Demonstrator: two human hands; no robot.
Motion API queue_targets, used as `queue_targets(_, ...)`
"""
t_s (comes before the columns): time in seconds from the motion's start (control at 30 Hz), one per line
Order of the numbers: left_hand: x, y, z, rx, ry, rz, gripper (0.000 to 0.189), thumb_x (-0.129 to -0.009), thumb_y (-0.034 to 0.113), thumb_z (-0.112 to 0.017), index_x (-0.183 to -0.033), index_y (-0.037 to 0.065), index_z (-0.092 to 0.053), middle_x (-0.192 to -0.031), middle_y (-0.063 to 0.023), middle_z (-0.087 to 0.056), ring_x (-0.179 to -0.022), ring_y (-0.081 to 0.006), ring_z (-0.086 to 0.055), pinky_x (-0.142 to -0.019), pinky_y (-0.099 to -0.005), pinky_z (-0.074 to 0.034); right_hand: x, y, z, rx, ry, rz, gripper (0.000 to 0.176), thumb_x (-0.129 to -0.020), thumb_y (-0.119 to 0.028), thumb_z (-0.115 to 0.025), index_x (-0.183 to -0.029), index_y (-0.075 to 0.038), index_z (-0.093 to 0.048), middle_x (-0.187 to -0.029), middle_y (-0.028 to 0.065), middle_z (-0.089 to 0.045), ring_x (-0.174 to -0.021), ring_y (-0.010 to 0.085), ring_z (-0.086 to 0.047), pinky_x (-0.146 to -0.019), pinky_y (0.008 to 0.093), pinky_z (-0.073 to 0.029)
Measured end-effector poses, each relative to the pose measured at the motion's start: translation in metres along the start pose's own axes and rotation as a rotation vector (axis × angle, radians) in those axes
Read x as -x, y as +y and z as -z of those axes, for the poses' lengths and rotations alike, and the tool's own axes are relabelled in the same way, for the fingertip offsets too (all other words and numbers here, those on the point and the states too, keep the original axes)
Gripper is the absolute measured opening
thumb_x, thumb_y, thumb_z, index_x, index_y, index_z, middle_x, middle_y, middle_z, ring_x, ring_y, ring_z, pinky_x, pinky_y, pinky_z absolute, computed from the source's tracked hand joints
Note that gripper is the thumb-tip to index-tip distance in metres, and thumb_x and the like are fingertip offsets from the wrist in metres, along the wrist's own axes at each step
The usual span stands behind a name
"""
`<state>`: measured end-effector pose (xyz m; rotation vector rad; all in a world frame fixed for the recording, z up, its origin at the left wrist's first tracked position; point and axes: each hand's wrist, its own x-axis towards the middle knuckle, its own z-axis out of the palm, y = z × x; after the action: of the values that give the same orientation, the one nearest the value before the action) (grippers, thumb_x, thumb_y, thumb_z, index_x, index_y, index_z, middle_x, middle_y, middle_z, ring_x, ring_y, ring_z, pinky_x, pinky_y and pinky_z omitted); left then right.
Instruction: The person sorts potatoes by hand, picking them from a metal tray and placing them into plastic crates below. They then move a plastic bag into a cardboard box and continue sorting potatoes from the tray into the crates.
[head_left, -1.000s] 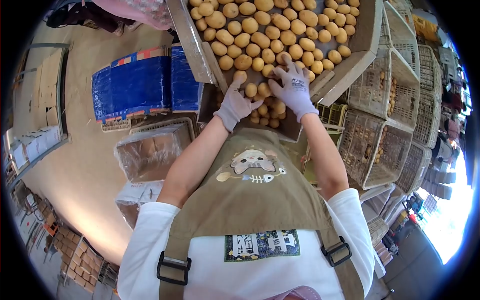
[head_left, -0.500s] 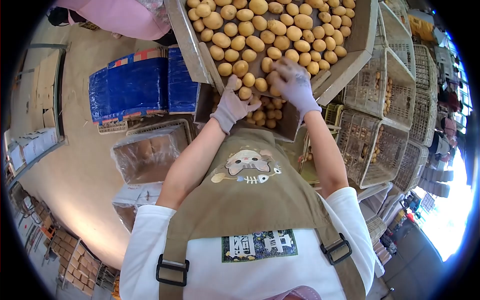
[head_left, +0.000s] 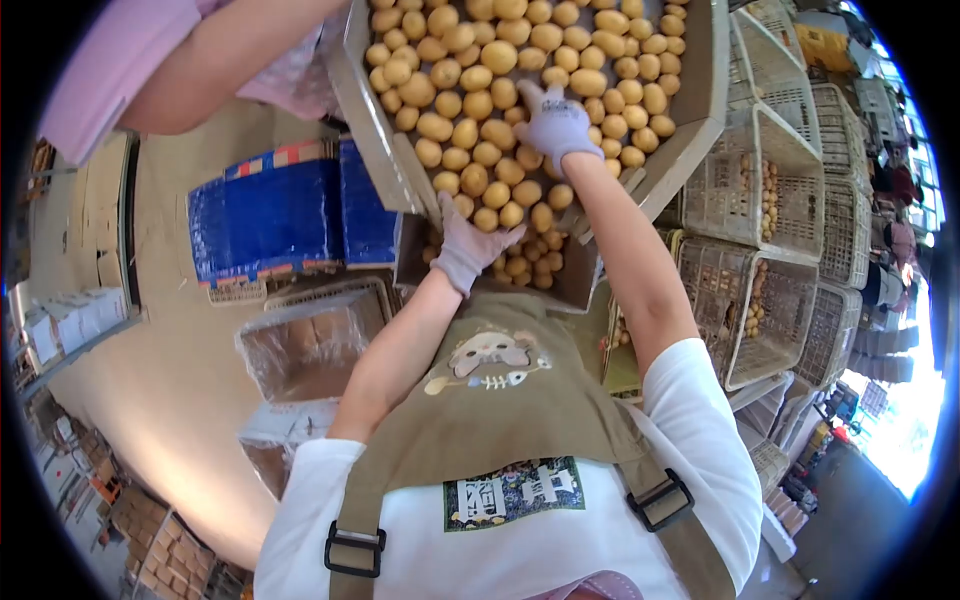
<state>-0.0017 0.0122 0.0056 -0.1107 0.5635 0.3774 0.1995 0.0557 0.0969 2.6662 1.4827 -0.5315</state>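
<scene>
Many round yellow potatoes (head_left: 476, 78) lie on a wooden sorting tray (head_left: 690, 130) at the top. My gloved left hand (head_left: 470, 246) rests at the tray's lower mouth, thumb and fingers apart, beside several potatoes and holding none. Farther up among the potatoes is my gloved right hand (head_left: 558, 124), its fingers spread and touching potatoes; its palm side is hidden. Below the mouth, a box (head_left: 575, 280) holds more potatoes, partly covered by my left hand.
Another person's arm (head_left: 235, 60) reaches in at the upper left. Blue-covered boxes (head_left: 265, 215) and a plastic-lined carton (head_left: 310, 350) stand on the left. Stacked plastic crates (head_left: 715, 290), some holding potatoes, are on the right.
My right hand has moved up the tray, away from its mouth, and its fingers have spread. My left hand stays near the mouth. The other person's bare arm has come into view.
</scene>
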Motion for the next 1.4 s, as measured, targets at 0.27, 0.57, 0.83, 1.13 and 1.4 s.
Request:
queue_targets(0.27, -0.002, -0.001, 0.006, 0.061, 0.006, 0.006, 0.085, -0.09, 0.078, -0.034, -0.155, 0.023, -0.027, -0.161, -0.0071, -0.025, -0.146, -0.0379, -0.026, -0.107, -0.0715, -0.032, 0.089, 0.042, 0.072, -1.234, 0.796, 0.283, 0.051, -0.083, 0.001, -0.069, -0.132, -0.002, -0.054, -0.131, 0.0082, -0.055, -0.121, 0.0226, -0.056, -0.097, 0.0323, -0.047)
queue_targets(0.57, -0.002, 0.003, 0.002, 0.04, 0.187, 0.095, 0.095, -0.084, 0.084, -0.036, -0.154, 0.022, -0.026, -0.159, -0.0086, -0.027, -0.144, -0.0393, -0.029, -0.107, -0.0716, -0.033, 0.116, 0.195, 0.275, -0.137, 1.357, -0.379, 0.063, -0.095, -0.026, -0.057, -0.151, -0.007, -0.037, -0.131, 0.0199, -0.056, -0.121, 0.0323, -0.055, -0.107, 0.0418, -0.042)
queue_targets(0.83, 0.001, 0.003, 0.001, 0.11, 0.142, 0.105, 0.093, -0.085, 0.083, -0.036, -0.154, 0.021, -0.025, -0.16, -0.0107, -0.024, -0.144, -0.0429, -0.027, -0.107, -0.0722, -0.031, 0.111, 0.091, 0.021, -0.006, 0.679, 0.373, 0.039, -0.088, -0.024, -0.06, -0.123, -0.009, -0.063, -0.114, 0.0194, -0.066, -0.101, 0.0336, -0.066, -0.09, 0.0418, -0.053)
queue_targets(1.13, -0.007, -0.022, 0.009, 0.152, 0.179, 0.143, 0.101, -0.082, 0.086, -0.034, -0.156, 0.018, -0.023, -0.159, -0.0118, -0.024, -0.146, -0.0407, -0.02, -0.112, -0.0737, -0.014, 0.034, 0.083, -0.006, -0.054, 0.085, -0.169, 0.043, -0.089, -0.024, -0.059, -0.132, -0.02, -0.056, -0.127, 0.0195, -0.059, -0.112, 0.0362, -0.062, -0.093, 0.0469, -0.05)
queue_targets(1.4, -0.013, -0.02, 0.01, 0.127, 0.052, 0.119, 0.103, -0.081, 0.086, -0.039, -0.157, 0.019, -0.019, -0.161, -0.0111, -0.016, -0.148, -0.04, -0.014, -0.113, -0.0728, -0.012, 0.05, 0.065, -0.014, -0.542, 0.346, -0.032, 0.037, -0.086, -0.025, -0.06, -0.121, -0.013, -0.06, -0.11, 0.0169, -0.067, -0.106, 0.0334, -0.064, -0.09, 0.0435, -0.05)
